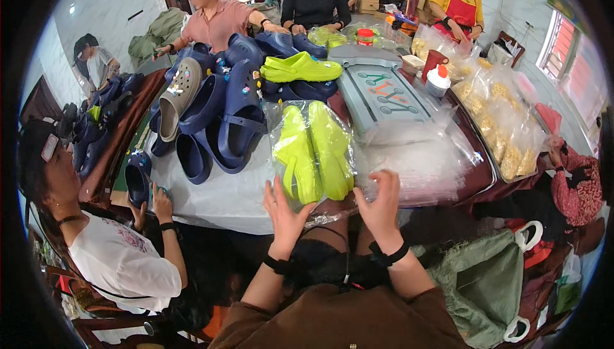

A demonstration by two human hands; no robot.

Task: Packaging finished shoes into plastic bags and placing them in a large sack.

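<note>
A pair of lime-green clogs (332, 151) lies side by side inside a clear plastic bag (348, 133) at the table's near edge. My left hand (286, 213) is at the bag's lower left corner, fingers spread, with the thumb close to the clog heels. On the other side, my right hand (380, 203) is open by the lower right corner, its thumb pointing toward the bag. Neither hand is closed around anything; whether the fingertips touch the plastic is hard to tell. A stack of clear empty bags (416, 167) spreads just right of my right hand.
Navy clogs (242, 103) and a grey one (181, 96) pile up at left. Behind the bag are loose lime clogs (300, 68), a grey folding stool (377, 87) and a white bottle (437, 82). A tray (521, 173) of filled bags stands right. Several co-workers surround the table.
</note>
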